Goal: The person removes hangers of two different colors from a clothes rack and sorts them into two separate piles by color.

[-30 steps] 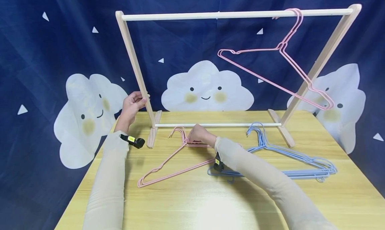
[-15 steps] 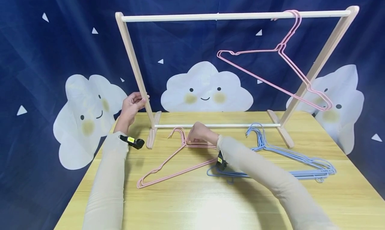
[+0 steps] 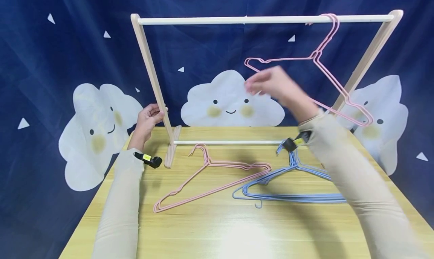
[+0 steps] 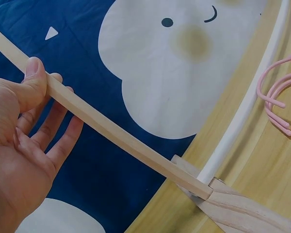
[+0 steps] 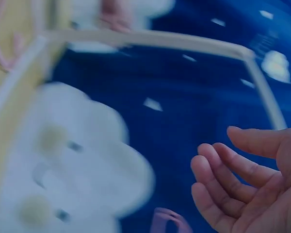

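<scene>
My left hand [image 3: 148, 119] holds the left post [image 3: 149, 63] of a wooden clothes rack. In the left wrist view, its thumb lies on the near side of the post [image 4: 119, 136] and the fingers reach behind it. My right hand [image 3: 272, 84], slightly blurred, is raised in front of the pink hangers [image 3: 316, 55] on the rack's top rail [image 3: 217, 21]. The right wrist view shows that hand [image 5: 252, 184] holding nothing, fingers loosely bent and thumb apart. More pink hangers [image 3: 207, 162] lie stacked on the table under the rack's left side.
Several blue hangers [image 3: 298, 198] lie stacked on the table [image 3: 190, 232], right of the pink stack and partly behind the right sleeve. A white lower bar [image 3: 230, 142] joins the rack's feet. A dark blue curtain [image 3: 210, 44] with cloud shapes hangs behind.
My right hand has let go of the pink hangers on the table and moved up and right, in front of the hanging ones. The left hand stays on the post.
</scene>
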The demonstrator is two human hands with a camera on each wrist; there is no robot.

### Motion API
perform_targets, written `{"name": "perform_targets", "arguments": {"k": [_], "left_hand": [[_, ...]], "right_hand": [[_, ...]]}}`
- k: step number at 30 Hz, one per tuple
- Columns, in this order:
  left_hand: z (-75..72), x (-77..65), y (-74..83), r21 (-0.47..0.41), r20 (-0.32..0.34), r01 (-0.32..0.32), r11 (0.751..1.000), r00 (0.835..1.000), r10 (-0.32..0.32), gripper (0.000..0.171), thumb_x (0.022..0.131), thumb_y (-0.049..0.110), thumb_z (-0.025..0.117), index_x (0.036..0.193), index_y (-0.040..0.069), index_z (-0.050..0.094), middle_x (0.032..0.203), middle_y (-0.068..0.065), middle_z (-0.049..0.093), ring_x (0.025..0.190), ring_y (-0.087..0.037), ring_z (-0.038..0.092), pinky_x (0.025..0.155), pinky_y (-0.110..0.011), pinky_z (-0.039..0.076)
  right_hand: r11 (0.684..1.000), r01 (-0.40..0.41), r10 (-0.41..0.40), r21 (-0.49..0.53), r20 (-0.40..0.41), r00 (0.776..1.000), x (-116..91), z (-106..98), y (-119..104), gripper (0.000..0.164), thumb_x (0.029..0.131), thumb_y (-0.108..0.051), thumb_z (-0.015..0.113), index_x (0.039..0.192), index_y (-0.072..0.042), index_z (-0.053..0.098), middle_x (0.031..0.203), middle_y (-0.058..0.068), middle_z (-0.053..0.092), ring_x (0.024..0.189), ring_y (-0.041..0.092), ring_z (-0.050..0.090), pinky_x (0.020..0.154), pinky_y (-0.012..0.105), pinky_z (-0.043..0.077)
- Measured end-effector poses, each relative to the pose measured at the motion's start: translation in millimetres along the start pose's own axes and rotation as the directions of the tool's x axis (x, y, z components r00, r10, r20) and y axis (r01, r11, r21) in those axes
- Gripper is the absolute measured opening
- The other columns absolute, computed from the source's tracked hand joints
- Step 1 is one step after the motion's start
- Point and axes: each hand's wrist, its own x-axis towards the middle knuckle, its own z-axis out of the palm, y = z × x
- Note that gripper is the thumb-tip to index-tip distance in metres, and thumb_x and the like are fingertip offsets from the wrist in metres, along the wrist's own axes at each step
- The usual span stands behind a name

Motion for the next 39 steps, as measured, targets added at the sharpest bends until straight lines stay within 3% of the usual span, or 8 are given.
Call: {"name": "perform_targets", "arguments": {"k": [7,11,15,18,25,39], "left_hand": [[0.6,-0.5,0.6,0.025,-0.004,-0.003,1.000,1.000,0.003,0.012,0.098,0.006,0.066,0.103,0.017,0.065,0.094,0.012,0.075,0.089,-0.002,0.069,0.078,-0.015,0.058],[0.3,-1.2,0.8,0.018,-0.002,-0.004,1.000,1.000,0.004,0.012,0.098,0.006,0.067,0.104,0.017,0.065,0.095,0.011,0.074,0.091,-0.004,0.068,0.079,-0.015,0.058],[-1.0,-1.3,1.1,0.019,0.001,-0.006,1.000,1.000,0.006,0.012,0.098,0.006,0.067,0.104,0.017,0.066,0.095,0.011,0.074,0.091,-0.005,0.067,0.079,-0.015,0.058],[-1.6,-0.4,0.6,0.032,-0.007,0.002,0.999,1.000,-0.002,0.012,0.098,0.006,0.066,0.105,0.016,0.066,0.095,0.012,0.073,0.091,-0.004,0.067,0.078,-0.015,0.058],[-2.1,1.0,-0.7,0.038,-0.016,0.002,0.999,1.000,-0.001,0.012,0.098,0.007,0.068,0.104,0.017,0.066,0.095,0.011,0.074,0.091,-0.004,0.067,0.078,-0.015,0.058],[-2.2,2.1,-0.7,0.024,-0.013,0.018,1.000,1.000,-0.017,0.013,0.098,0.006,0.067,0.105,0.016,0.065,0.093,0.012,0.074,0.088,-0.002,0.068,0.078,-0.013,0.058]], "right_hand": [[0.973,0.041,0.013,0.228,-0.229,0.973,-31.1,-89.0,-28.0,0.007,0.087,-0.017,0.082,0.092,-0.013,0.079,0.075,-0.006,0.077,0.071,0.007,0.073,0.067,0.013,0.058],[0.972,0.030,0.046,0.235,-0.311,0.949,-42.7,-120.3,-23.9,0.017,0.081,-0.023,0.086,0.092,-0.013,0.079,0.075,-0.006,0.077,0.070,0.005,0.074,0.067,0.011,0.057],[0.963,0.000,0.095,0.271,-0.337,0.937,-44.7,-139.0,-13.7,0.010,0.082,-0.020,0.085,0.088,-0.014,0.080,0.073,-0.007,0.077,0.067,0.005,0.074,0.065,0.011,0.057],[0.961,-0.039,0.132,0.274,-0.329,0.935,-41.8,-146.5,-4.2,0.003,0.086,-0.016,0.081,0.084,-0.016,0.079,0.071,-0.009,0.076,0.066,0.003,0.073,0.064,0.011,0.057],[0.976,-0.126,0.177,0.177,-0.311,0.934,-32.6,-149.0,15.7,0.017,0.096,-0.014,0.071,0.084,-0.023,0.079,0.067,-0.015,0.074,0.066,-0.002,0.071,0.061,0.009,0.055],[0.971,-0.193,0.227,0.144,-0.279,0.933,-19.1,-136.6,20.5,0.023,0.097,-0.015,0.070,0.077,-0.025,0.074,0.066,-0.016,0.073,0.067,-0.001,0.068,0.062,0.009,0.054]]}}
